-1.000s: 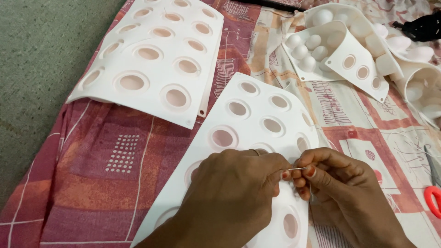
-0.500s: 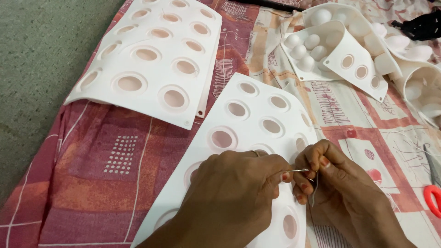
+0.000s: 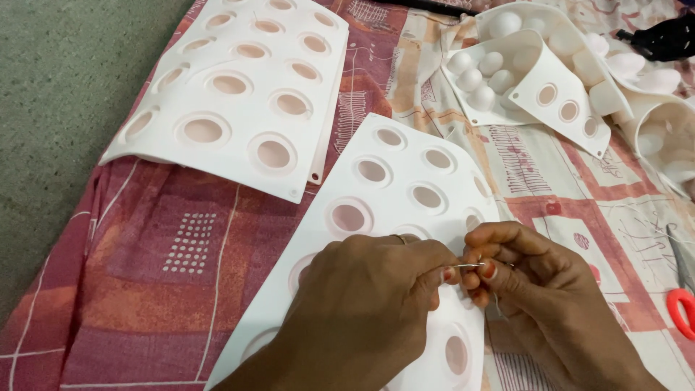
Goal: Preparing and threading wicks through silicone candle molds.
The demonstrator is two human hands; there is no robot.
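Note:
My left hand (image 3: 369,297) and my right hand (image 3: 532,279) meet over a white silicone mould sheet (image 3: 394,195) with round cups. A thin metal needle (image 3: 470,265) lies level between the fingertips of both hands, pinched at each end. A pale thread hangs down by my right fingers. My left hand covers the middle of the sheet.
A second white mould sheet (image 3: 239,87) lies at the upper left on the patterned red cloth (image 3: 174,253). More moulds are piled and folded at the upper right (image 3: 550,80). Red-handled scissors (image 3: 680,297) sit at the right edge. Green floor (image 3: 58,108) lies left.
My right fingers, curled over the needle half a second ago, have come back to a fingertip pinch on its end. The left hand has hardly moved.

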